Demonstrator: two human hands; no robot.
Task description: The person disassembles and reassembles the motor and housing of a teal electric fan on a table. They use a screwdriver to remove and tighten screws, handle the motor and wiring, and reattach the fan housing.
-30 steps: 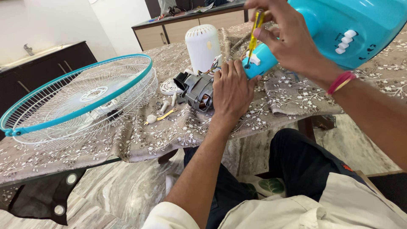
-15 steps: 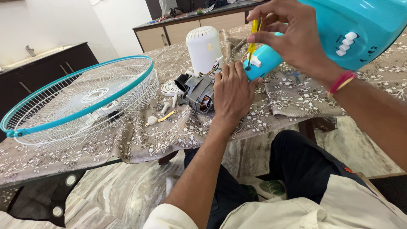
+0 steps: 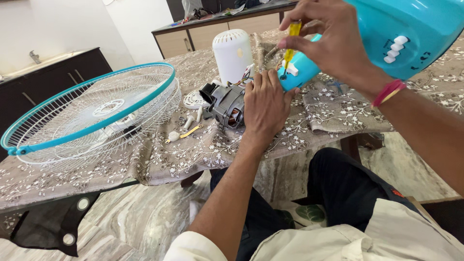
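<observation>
Pinching a yellow screwdriver [image 3: 292, 42], right hand [image 3: 333, 41] works the turquoise fan neck [image 3: 298, 72]; left hand [image 3: 266, 104] lies flat, grip spread

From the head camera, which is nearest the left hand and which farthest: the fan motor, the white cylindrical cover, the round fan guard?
1. Fan motor: touching the left hand, on its left side.
2. White cylindrical cover: behind the motor, farther up the table.
3. Round fan guard: far left.

Place: home dining room | cloth-covered table [image 3: 159, 159] | far wooden sideboard [image 3: 217, 31] | left dark sink cabinet [image 3: 48, 72] | marble floor [image 3: 145, 217]
</observation>
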